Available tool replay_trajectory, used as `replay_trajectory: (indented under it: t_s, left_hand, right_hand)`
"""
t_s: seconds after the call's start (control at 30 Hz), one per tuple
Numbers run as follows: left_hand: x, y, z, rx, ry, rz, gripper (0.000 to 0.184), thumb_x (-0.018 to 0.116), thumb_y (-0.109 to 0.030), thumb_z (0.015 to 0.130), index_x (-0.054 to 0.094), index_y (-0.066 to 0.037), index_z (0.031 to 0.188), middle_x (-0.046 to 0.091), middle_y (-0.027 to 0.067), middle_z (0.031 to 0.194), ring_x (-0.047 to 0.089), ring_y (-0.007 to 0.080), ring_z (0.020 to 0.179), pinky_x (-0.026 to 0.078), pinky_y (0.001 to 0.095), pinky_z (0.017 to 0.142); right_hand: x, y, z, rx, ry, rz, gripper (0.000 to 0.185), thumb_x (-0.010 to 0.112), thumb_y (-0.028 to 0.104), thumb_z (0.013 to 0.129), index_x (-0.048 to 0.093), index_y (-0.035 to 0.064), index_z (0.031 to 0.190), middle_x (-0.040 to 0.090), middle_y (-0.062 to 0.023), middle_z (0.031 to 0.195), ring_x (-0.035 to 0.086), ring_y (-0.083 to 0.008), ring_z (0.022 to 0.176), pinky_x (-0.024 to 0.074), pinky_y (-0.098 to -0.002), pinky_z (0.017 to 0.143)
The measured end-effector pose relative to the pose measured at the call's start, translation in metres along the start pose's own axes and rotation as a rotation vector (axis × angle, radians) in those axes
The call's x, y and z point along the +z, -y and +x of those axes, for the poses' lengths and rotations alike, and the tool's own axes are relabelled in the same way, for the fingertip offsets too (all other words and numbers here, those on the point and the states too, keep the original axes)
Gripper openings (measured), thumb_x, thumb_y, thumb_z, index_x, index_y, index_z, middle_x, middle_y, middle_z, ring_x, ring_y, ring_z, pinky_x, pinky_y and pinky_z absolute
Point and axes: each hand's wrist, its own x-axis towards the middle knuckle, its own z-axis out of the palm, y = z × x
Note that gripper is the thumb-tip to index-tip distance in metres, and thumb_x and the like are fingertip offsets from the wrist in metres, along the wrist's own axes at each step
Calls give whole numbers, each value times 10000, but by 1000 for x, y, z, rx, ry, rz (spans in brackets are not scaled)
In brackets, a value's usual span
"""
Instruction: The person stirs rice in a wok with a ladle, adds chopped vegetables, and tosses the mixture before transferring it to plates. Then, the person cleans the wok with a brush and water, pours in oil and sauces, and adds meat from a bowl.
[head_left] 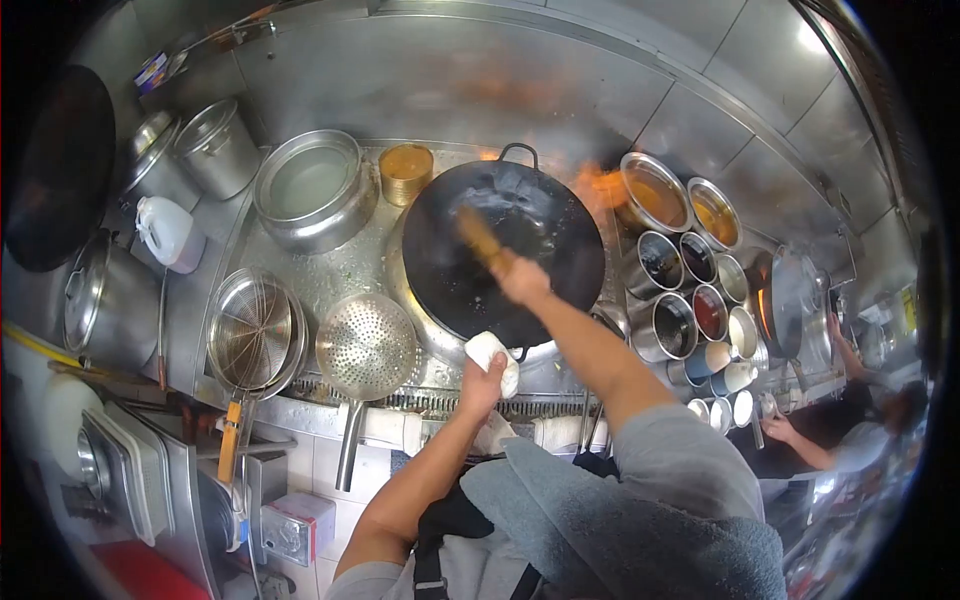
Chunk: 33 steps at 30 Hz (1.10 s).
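A large black wok [560,240] sits on the burner, with a thin layer of liquid showing in its base. My left hand [483,383] is closed on a folded white cloth [492,358] at the wok's near handle. Over the wok, my right hand [524,281] grips a wooden-coloured brush [480,238], whose far end is blurred by motion above the wok's left part. Flames [600,188] rise behind the wok's right rim.
Left of the wok are a large pot of liquid [311,185], a tin [405,175], a perforated skimmer [367,345] and a wire strainer [250,335]. Several sauce containers [673,325] stand at the right. A co-worker's hand [782,430] is farther right.
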Motion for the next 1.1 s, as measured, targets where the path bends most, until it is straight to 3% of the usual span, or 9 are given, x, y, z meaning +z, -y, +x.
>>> replay_trajectory:
  t_s: [0.2, 0.3, 0.43, 0.7, 0.73, 0.8, 0.83, 0.93, 1.1]
  left_hand:
    - [2, 4, 10, -13, 13, -8, 314, 577, -228, 970, 503, -17, 1190, 610, 65, 992, 587, 167, 866, 498, 317, 743]
    - [2, -4, 3, -113, 15, -61, 287, 573, -202, 970, 508, -10, 1172, 624, 78, 974, 601, 165, 832, 506, 320, 701]
    - [5, -8, 2, -97, -2, -96, 273, 562, -188, 973, 500, -13, 1174, 619, 77, 956, 594, 158, 815, 503, 319, 683]
    - [-7, 10, 12, 39, -6, 191, 384, 549, -300, 979, 470, 7, 1195, 609, 86, 975, 578, 171, 861, 495, 317, 739]
    - [-11, 9, 8, -70, 47, 226, 410, 547, -320, 978, 464, 14, 1201, 605, 90, 988, 574, 177, 890, 491, 319, 775]
    - [-21, 11, 12, 29, 69, 251, 484, 531, -378, 982, 469, 19, 1251, 601, 98, 1054, 567, 177, 946, 474, 331, 844]
    - [-35, 3, 9, -72, 161, 256, 580, 518, -444, 972, 465, 44, 1282, 587, 156, 1161, 553, 232, 1064, 441, 349, 924]
    - [-79, -1, -15, -116, 137, 347, 632, 481, -497, 979, 462, 12, 1354, 585, 124, 1255, 540, 198, 1116, 426, 347, 963]
    - [-153, -3, -61, -11, 31, 334, 527, 664, -112, 815, 463, -7, 1291, 596, 137, 1167, 566, 238, 1077, 442, 354, 951]
  right_hand:
    - [-88, -82, -19, -282, 333, -320, 509, 516, 603, 868, 609, 295, 1263, 672, -76, 1164, 645, -292, 1064, 508, -429, 890]
    - [-188, -116, 29, 44, -19, -592, 526, 556, 535, 877, 657, 105, 1164, 709, -123, 1026, 683, -289, 979, 535, -437, 826]
    - [-185, -112, 52, 154, -580, -171, 515, 552, 485, 891, 529, 206, 1323, 710, -139, 983, 682, -329, 952, 539, -476, 804]
    - [-42, 15, -79, -240, 313, 79, 502, 550, 494, 887, 602, 155, 1254, 680, -182, 1077, 652, -363, 998, 521, -424, 857]
    - [-43, 0, -85, -308, 331, 94, 566, 610, 475, 872, 538, 200, 1361, 699, -121, 866, 680, -230, 694, 539, -365, 560]
    - [-63, -54, -69, -359, 552, 136, 586, 619, 503, 872, 529, 215, 1374, 700, -93, 891, 662, -190, 686, 511, -344, 475]
    - [-108, -59, -75, -89, 712, 23, 533, 615, 542, 856, 600, 252, 1304, 699, -116, 1087, 672, -263, 944, 526, -379, 843]
    - [-185, -116, -40, 24, 420, -537, 426, 575, 520, 865, 690, 231, 1156, 679, -60, 1159, 653, -242, 1035, 516, -427, 885]
    - [-186, -194, -51, 33, -426, -11, 616, 549, 468, 910, 422, 131, 1410, 633, -241, 1160, 617, -361, 1089, 486, -465, 916]
